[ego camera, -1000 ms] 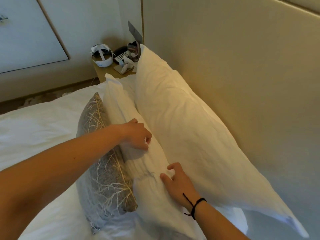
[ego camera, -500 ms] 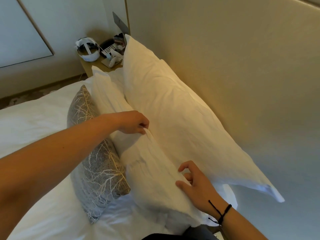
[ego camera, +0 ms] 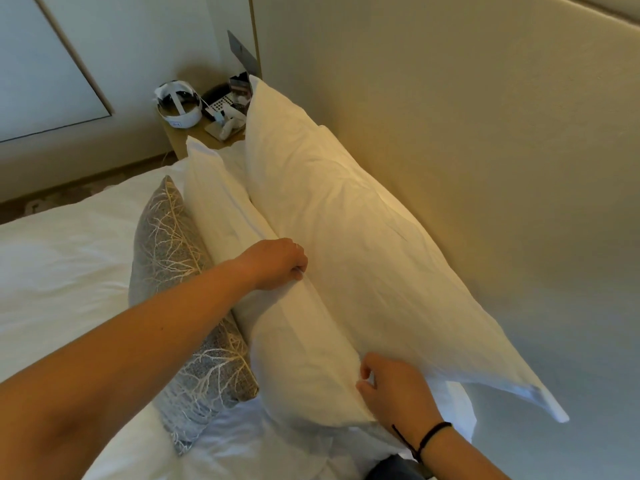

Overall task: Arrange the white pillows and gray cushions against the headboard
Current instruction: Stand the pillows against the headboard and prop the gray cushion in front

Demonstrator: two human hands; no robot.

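A large white pillow (ego camera: 353,244) leans against the beige headboard (ego camera: 467,140). In front of it stands a second white pillow (ego camera: 294,348) on its edge. My left hand (ego camera: 277,263) grips this front pillow's top edge, fingers curled into the seam between the two pillows. My right hand (ego camera: 394,389) pinches the same pillow's near top corner with thumb and fingers. A gray cushion (ego camera: 180,282) with a pale branch pattern leans against the front pillow's left side.
The white duvet (ego camera: 59,271) covers the bed on the left. A wooden nightstand (ego camera: 194,133) at the far end carries a white headset (ego camera: 178,103), a phone and small items. A dark object (ego camera: 394,467) shows at the bottom edge.
Both hands have shifted up along the front pillow's top edge and pulled it upright and closer to the back pillow. My right hand went from resting flat to pinching the corner.
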